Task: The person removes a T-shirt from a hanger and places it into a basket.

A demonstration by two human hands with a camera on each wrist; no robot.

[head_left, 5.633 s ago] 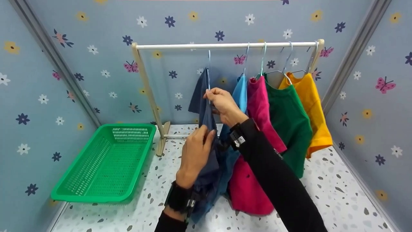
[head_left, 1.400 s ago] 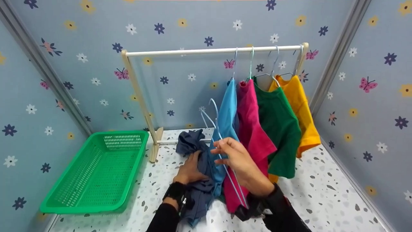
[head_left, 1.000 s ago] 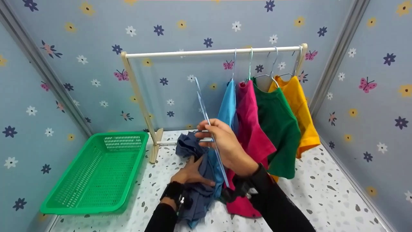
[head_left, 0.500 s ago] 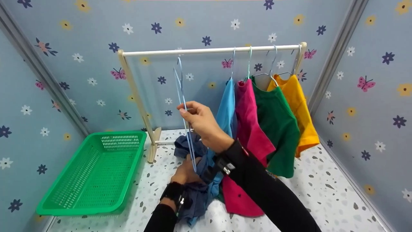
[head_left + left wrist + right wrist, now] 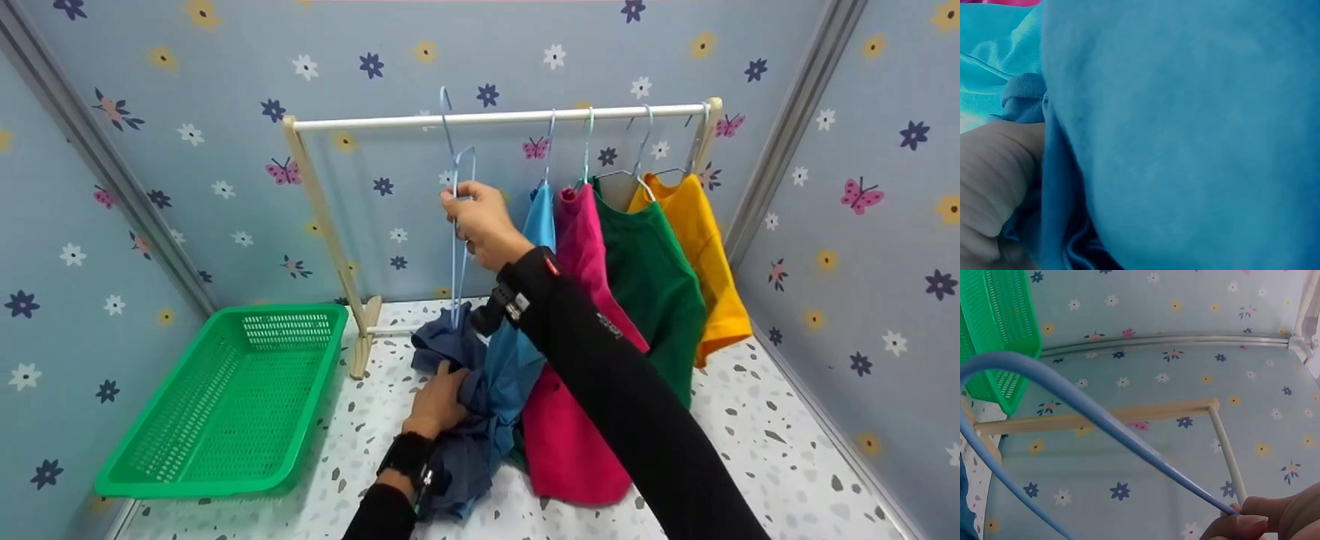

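My right hand [image 5: 486, 225] pinches a light blue wire hanger [image 5: 455, 274] with no garment on it. The hanger's hook reaches above the white rail [image 5: 360, 124]; I cannot tell whether it touches the rail. In the right wrist view, the bent end of the hanger [image 5: 1100, 419] loops large past the thumb and fingertips [image 5: 1247, 523]. Low down, my left hand [image 5: 435, 401] grips a crumpled dark blue shirt [image 5: 450, 341] lying on the floor. Cloth hides most of its fingers, and in the left wrist view the shirt [image 5: 1179, 129] fills most of the picture.
Light blue [image 5: 540, 225], pink [image 5: 589, 240], green [image 5: 652, 262] and yellow [image 5: 701, 232] shirts hang on the rail's right half. A green basket [image 5: 225, 484] stands at the left beside the rack's wooden foot [image 5: 364, 345]. Flowered walls enclose the speckled floor.
Earlier the dark blue shirt was on the hanger; now it lies bunched on the floor. My right hand has lifted the bare hanger up to the rail. My left hand stays on the shirt.
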